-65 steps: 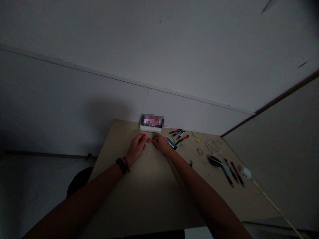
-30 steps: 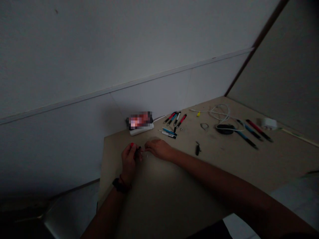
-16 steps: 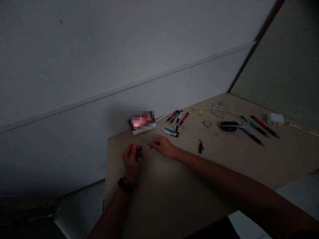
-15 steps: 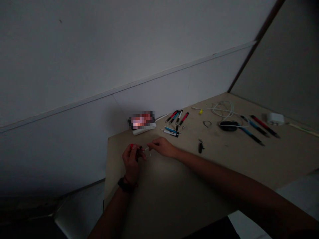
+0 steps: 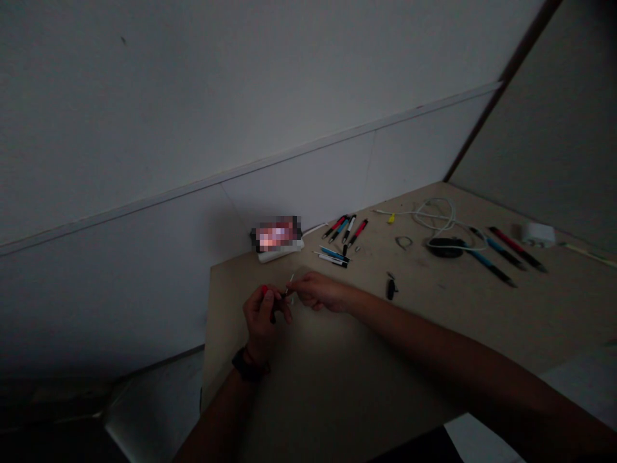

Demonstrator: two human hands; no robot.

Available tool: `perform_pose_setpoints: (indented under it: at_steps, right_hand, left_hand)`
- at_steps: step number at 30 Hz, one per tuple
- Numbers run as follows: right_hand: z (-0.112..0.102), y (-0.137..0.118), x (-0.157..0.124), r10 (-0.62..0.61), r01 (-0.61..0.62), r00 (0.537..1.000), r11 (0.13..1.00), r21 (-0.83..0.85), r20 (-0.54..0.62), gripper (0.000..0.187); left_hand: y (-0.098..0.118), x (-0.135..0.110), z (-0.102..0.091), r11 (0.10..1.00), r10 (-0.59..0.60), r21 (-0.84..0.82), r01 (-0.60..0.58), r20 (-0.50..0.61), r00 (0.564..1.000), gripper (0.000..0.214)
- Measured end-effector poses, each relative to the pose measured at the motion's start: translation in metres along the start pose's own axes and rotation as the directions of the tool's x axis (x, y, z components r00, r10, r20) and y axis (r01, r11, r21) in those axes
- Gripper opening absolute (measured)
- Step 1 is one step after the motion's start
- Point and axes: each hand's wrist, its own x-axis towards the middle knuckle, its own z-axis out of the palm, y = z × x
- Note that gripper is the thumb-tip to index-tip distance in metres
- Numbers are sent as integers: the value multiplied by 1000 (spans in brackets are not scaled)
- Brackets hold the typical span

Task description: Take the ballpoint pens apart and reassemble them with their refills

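Observation:
My left hand (image 5: 258,316) is closed around pen parts over the left end of the table. A red piece (image 5: 265,290) shows at its thumb, and a dark piece pokes out below the fingers. Close beside it on the right, my right hand (image 5: 318,292) pinches a thin white stick (image 5: 290,280), which looks like a pen refill and is tilted upward. The stick's lower end is near the left fingertips; whether it touches the dark part there is too dim to tell. Behind the hands lie blue and white pen barrels (image 5: 332,256) and several click pens (image 5: 341,229).
A lit phone (image 5: 277,233) leans on a white block against the wall. To the right are a black clip-like piece (image 5: 391,289), a coiled white cable (image 5: 436,212), a black oval object (image 5: 446,248), larger pens (image 5: 518,249) and a white charger (image 5: 538,234).
The white stick has gone from lying nearly level to pointing upward in my right fingers. Both hands have shifted slightly right, and the left is a little lower. The whole view has shifted slightly.

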Motion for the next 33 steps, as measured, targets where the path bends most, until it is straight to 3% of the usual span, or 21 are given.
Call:
perform_pose_setpoints:
  at_steps: [6,9,15,18,24,30,33]
  right_hand:
    - [-1,3,1,-75,74,997,995,59,7,41]
    - [0,6,5,-151,163,983,980,118,-100,42]
    - [2,1,6,-349,417,859,901,119,-374,46]
    - [6,-7,-1,-432,482,825,874,56,-365,46]
    - [23,-8,-11,-515,483,820,857,-181,-249,50]
    - [20,-3,-10,-575,521,738,818,-243,-352,51]
    - [17,-2,-10,-603,521,717,797,-305,-350,51]
  left_hand:
    - [-2,-5,7,996,-62,67,54,113,992,38]
    - [-2,-3,8,986,-64,160,48,93,994,37]
    - [-1,2,7,943,-55,333,11,126,991,35]
    - [-1,2,6,912,-73,410,-11,190,979,35]
    - [-4,1,4,872,-62,486,-61,232,971,35]
    - [-3,2,4,869,-70,492,-54,231,971,34]
    - [-3,3,4,870,-76,492,-41,216,973,35]
